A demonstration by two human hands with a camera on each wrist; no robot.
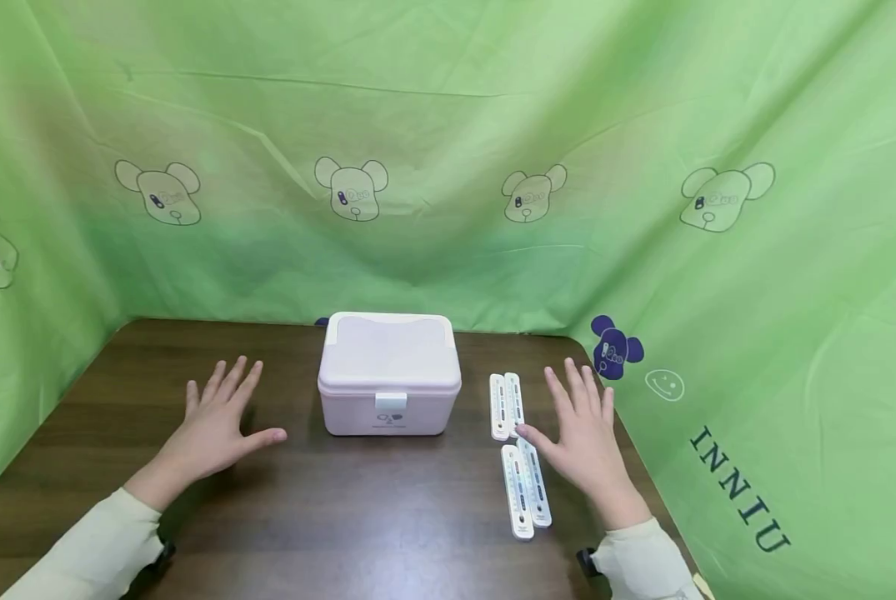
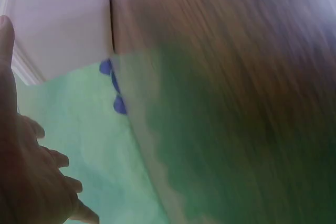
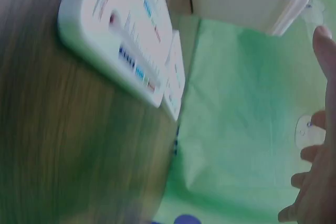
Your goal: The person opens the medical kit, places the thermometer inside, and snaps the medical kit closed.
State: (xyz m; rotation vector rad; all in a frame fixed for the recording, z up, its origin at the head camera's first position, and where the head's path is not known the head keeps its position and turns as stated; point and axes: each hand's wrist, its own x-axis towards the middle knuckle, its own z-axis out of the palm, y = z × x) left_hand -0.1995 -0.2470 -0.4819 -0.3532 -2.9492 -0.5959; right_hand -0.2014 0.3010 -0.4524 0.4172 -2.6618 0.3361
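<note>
A pale pinkish-white lidded box (image 1: 389, 375) with a front latch (image 1: 391, 401) stands at the back middle of the table, its lid down. To its right lie several slim white wall thermometers (image 1: 518, 492) in two side-by-side pairs, one pair behind the other. My left hand (image 1: 218, 423) is spread, fingers straight, to the left of the box and holding nothing. Over the right side of the table, my right hand (image 1: 584, 437) is spread too; its thumb overlaps the thermometers in the head view. The right wrist view shows the thermometers (image 3: 121, 30) close up, apart from the fingers.
A dark brown wooden table (image 1: 305, 525) has rounded back corners. Green cloth (image 1: 448, 275) printed with bear heads hangs behind it and along both sides, close against its edges. Dark bands (image 1: 588, 562) sit at both wrists below the light sleeves.
</note>
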